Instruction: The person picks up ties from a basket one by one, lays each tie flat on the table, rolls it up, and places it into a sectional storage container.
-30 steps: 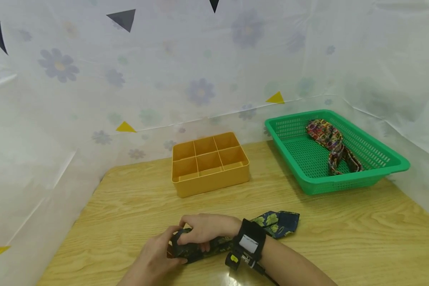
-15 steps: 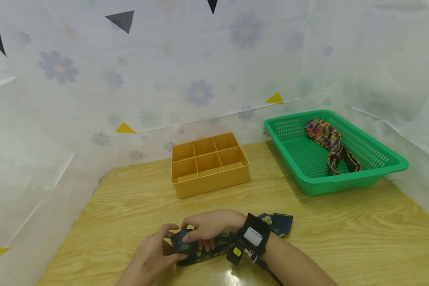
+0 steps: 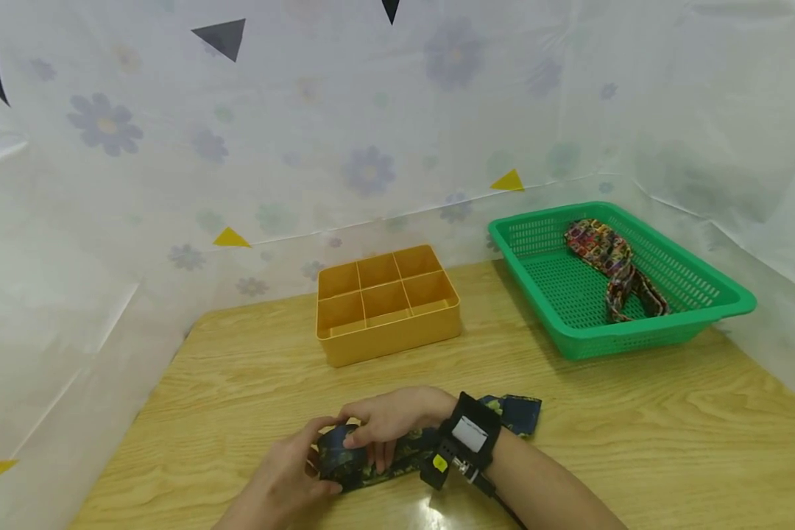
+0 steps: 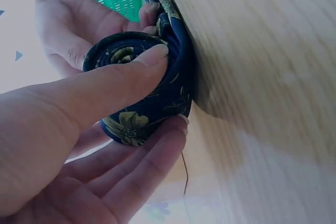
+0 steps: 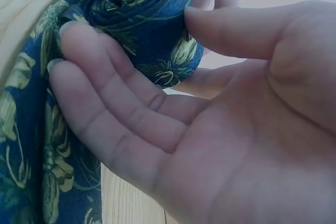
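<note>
Two hands of mine work on one dark blue tie (image 3: 371,456) with a yellow-green leaf print, which lies on the wooden table (image 3: 238,383) at its near edge, well in front of the yellow divided box (image 3: 387,305). My left hand (image 3: 285,478) grips the rolled end, thumb pressed on the coil's face and fingers (image 4: 152,166) curled under it; my right hand (image 3: 387,416) curls round the same coil from the far side, thumb and fingers (image 5: 105,108) pinching it. The unrolled tail (image 3: 517,412) runs away to the right of the box's near front, flat on the table. To roll well, I judge I should keep the edges of each turn level so the coil does not cone out, hold steady tension, and feed the flat tail straight in. The yellow divided box has six compartments, and all that I can see into hold nothing. Right of that box stands a green mesh basket (image 3: 702,324), and in it lies a multicoloured patterned tie (image 3: 612,265), loosely heaped toward its far side
</note>
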### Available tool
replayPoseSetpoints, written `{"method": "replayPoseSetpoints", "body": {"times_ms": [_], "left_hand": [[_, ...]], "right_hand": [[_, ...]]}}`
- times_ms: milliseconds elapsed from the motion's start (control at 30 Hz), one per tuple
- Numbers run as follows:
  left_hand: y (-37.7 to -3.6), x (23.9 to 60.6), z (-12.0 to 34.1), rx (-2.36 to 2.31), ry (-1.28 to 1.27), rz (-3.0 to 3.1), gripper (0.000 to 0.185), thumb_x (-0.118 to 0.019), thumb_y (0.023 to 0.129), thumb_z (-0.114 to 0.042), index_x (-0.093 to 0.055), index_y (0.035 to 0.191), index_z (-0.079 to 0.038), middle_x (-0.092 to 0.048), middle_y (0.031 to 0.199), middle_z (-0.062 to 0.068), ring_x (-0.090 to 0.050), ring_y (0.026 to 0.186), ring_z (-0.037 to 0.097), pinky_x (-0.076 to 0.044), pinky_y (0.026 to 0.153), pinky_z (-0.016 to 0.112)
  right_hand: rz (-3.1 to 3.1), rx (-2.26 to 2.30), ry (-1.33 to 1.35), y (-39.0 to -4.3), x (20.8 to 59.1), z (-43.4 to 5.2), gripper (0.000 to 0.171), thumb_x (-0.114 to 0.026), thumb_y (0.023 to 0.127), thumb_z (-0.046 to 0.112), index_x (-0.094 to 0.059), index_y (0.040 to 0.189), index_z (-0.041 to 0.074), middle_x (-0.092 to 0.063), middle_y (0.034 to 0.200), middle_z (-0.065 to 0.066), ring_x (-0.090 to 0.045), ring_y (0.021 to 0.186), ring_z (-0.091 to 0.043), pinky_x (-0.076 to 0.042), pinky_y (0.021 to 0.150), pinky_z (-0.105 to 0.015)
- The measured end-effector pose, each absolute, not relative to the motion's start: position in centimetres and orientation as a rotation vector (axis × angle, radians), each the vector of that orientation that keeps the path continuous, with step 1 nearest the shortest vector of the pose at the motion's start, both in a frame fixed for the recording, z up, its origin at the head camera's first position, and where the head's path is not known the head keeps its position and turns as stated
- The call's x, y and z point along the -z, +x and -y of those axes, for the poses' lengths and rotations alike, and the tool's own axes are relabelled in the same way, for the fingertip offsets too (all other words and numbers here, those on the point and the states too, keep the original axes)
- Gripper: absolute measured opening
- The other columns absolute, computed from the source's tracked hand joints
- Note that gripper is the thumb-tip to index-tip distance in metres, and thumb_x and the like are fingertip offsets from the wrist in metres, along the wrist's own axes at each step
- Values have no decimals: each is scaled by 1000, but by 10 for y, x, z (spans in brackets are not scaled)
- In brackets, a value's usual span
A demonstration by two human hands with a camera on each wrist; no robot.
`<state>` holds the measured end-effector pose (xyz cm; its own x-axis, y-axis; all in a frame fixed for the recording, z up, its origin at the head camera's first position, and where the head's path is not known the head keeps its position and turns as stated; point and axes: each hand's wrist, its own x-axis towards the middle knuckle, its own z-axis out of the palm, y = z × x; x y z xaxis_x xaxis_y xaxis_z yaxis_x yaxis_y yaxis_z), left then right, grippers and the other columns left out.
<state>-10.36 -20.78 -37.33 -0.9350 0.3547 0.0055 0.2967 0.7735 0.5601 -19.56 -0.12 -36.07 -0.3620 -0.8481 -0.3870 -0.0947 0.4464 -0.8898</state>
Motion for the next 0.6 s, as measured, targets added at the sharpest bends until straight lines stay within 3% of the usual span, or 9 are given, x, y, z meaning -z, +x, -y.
{"method": "replayPoseSetpoints", "body": {"times_ms": [367, 600], "left_hand": [[-103, 374, 210, -960, 643, -2889, 68, -89, 71, -15, -54, 129, -7, -69, 94, 1, -63, 74, 0, -53, 62, 21], [-102, 373, 212, -992, 705, -2881, 67, -89, 71, -17, -55, 128, -7, -69, 91, -2, -61, 73, -2, -52, 61, 20]], "right_hand": [[-1760, 1028, -821, -197, 361, -2, 40, -53, 95, 22, -47, 135, 21, -71, 87, -11, -70, 73, -27, -61, 71, -40], [-1784, 1024, -834, -197, 362, -2, 37, -55, 97, 20, -49, 133, 17, -69, 85, -8, -69, 70, -22, -60, 68, -35]]}}
